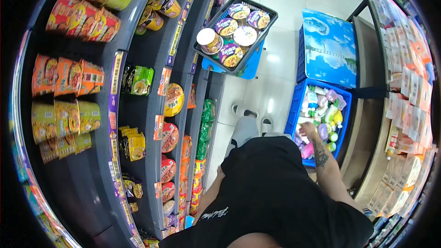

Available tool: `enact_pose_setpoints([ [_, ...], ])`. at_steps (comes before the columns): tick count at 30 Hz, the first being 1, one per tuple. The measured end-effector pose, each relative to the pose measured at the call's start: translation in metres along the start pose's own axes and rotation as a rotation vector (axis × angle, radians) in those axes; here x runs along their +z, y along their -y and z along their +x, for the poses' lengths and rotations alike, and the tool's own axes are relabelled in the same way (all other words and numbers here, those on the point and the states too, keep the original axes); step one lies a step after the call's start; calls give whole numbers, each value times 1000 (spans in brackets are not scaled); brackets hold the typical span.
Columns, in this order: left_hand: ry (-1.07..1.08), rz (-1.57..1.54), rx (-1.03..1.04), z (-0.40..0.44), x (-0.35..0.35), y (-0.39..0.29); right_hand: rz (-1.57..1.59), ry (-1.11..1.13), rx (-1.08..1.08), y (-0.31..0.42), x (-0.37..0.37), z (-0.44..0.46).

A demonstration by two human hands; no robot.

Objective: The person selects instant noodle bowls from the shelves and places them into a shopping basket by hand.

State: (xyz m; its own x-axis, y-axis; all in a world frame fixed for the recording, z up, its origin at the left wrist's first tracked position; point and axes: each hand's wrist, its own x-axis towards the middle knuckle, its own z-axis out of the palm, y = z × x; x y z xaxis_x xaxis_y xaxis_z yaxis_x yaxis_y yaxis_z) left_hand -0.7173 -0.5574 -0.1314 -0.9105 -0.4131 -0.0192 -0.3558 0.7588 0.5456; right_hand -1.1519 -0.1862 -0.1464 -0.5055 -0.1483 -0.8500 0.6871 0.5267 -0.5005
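My right hand (pixel 309 131) is over the left side of a blue crate (pixel 290 118), its fingers loosely bent and apart beside white bottles. I make out nothing held in it. Bottles in white, green, purple and pink fill the crate, among them a pink bottle (pixel 307 150) and a purple bottle (pixel 323 132) close to the hand. At my left side, near the noodle shelves, my left hand (pixel 221 173) is mostly hidden by my black shirt, and its fingers do not show.
A dark basket (pixel 196 51) of noodle cups rests on a blue-topped support (pixel 250 70) ahead. Beyond the crate stands a blue box with a sky-patterned lid (pixel 328 46). Noodle shelves (pixel 120 64) line the left; a wooden-decked rack (pixel 373 138) with hanging packets runs along the right.
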Motion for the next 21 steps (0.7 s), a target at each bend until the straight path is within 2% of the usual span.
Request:
enact_pose_setpoints([
  [1,143,-171,-247,-32,19,22,19,2,31,0,6,-7],
  [2,235,-201,-375,-39,16,38,38,1,68,-1,13,-20],
  [3,286,-218,-467,-34,4,50,-87,37,44,-9,14,-23],
  [4,298,-242,-525,-25,-4,66,-219,75,15,-17,15,-22],
  [6,217,-362,-579,20,-18,96,-721,-161,-234,-136,35,56],
  [7,95,-567,-594,59,-30,100,-628,-89,-165,-113,30,39],
  [8,-48,332,-173,90,-11,119,-500,-64,-93,-87,25,23],
  [9,-59,-333,-467,154,-43,96,-368,-47,-25,-61,21,4],
  [10,15,-119,-543,219,-55,83,-231,-45,41,-36,15,-13],
  [11,-123,-138,-560,288,-80,37,-114,-51,90,-18,12,-27],
  [12,-196,-211,-465,345,-101,7,-21,-66,124,0,8,-37],
  [14,-326,-157,-232,444,-112,-3,127,-103,172,33,5,-55],
  [15,-379,-196,-268,487,-121,-23,183,-120,188,51,6,-60],
  [17,-488,-196,-136,556,-126,-32,268,-145,210,84,11,-67],
  [18,-515,-65,-99,585,-127,-35,307,-152,215,101,14,-67],
  [20,-453,-20,-99,624,-130,-42,377,-167,228,131,18,-66],
  [21,-355,61,-130,638,-132,-49,401,-171,233,147,21,-66],
])
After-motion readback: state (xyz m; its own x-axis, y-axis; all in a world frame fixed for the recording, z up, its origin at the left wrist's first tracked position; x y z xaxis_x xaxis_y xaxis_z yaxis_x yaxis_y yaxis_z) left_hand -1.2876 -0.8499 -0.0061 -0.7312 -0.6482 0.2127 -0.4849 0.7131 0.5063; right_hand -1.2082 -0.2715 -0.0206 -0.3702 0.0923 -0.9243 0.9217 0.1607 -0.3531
